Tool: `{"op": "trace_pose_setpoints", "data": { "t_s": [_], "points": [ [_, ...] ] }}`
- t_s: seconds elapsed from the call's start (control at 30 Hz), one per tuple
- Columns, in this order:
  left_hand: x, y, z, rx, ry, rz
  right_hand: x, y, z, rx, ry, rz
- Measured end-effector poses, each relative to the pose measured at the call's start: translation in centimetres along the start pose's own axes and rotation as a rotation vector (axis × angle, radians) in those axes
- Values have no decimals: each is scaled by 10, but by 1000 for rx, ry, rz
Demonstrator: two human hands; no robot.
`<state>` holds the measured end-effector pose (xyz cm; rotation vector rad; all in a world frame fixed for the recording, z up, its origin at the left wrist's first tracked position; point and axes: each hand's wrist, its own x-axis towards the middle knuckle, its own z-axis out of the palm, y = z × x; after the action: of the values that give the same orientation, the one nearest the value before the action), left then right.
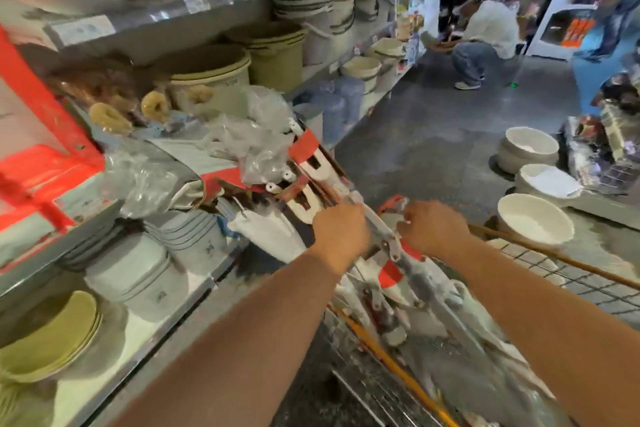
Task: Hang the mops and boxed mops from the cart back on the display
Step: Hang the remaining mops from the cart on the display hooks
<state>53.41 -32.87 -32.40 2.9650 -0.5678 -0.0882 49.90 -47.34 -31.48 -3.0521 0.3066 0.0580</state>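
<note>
1. While the mop point(407, 279) lies slantwise over the cart point(568, 282), its long axis runs from the near right, down among other packed mops, up and away to the far left. There its red-and-white end reaches the shelf point(166, 329) of buckets.
2. The left hand point(341, 230) is curled round the shaft, knuckles up, and it is the hand nearer the shelf end.
3. The right hand point(434, 229), just beside it on the cart side, has curled fingers that seem to pinch a small white part of the mop; blur hides the detail.
4. Both forearms reach forward, nearly parallel.
5. No hanging hook is visible, so the lift probably has to follow that axis leftward.
</note>
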Motion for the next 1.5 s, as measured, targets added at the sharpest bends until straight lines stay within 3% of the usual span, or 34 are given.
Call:
{"op": "trace_pose_setpoints", "data": {
  "t_s": [0.23, 0.53, 0.7, 0.93, 1.27, 1.5],
  "points": [
    [12, 25, 37, -321, -156, -334, 33, 23, 47, 167, -139, 33],
    [29, 63, 70, -858, -7, -594, 57, 41, 93, 608, -146, 91],
    [35, 66, 86, -873, 144, -635, 64, 34, 104, 899, -339, 160],
    [35, 71, 95, -838, 227, -691, 56, 28, 111, 1362, -520, 271],
    [31, 67, 84, -861, 255, -619, 45, 24, 97, 1310, -294, 213],
    [23, 69, 60, -987, 371, -532, 34, 19, 62, 1350, -171, 125]
  ]
}}
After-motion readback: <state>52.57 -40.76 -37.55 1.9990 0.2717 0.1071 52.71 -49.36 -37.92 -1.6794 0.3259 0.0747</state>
